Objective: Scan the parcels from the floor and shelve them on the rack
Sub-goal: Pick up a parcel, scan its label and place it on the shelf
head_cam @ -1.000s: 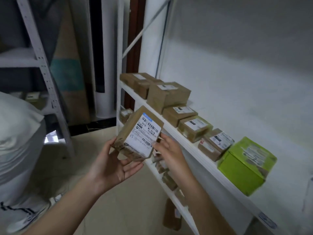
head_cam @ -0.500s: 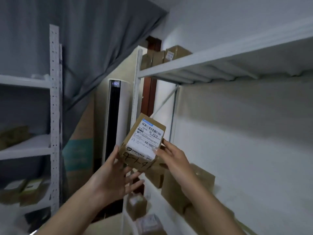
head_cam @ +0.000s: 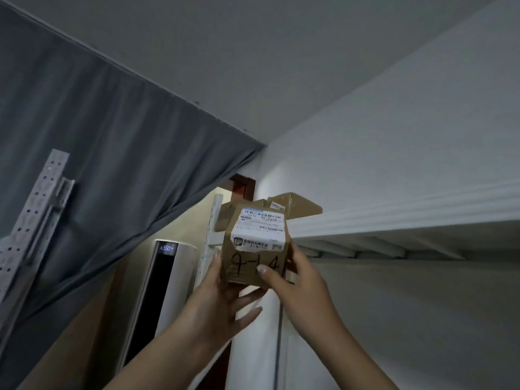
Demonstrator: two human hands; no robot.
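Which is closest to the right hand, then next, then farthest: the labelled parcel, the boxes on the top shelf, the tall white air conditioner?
1. The labelled parcel: held in the right hand.
2. The top-shelf boxes: just above, behind.
3. The air conditioner: off left.

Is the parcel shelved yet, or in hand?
In hand, not shelved: the left hand and right hand hold the parcel up in front of the top shelf edge.
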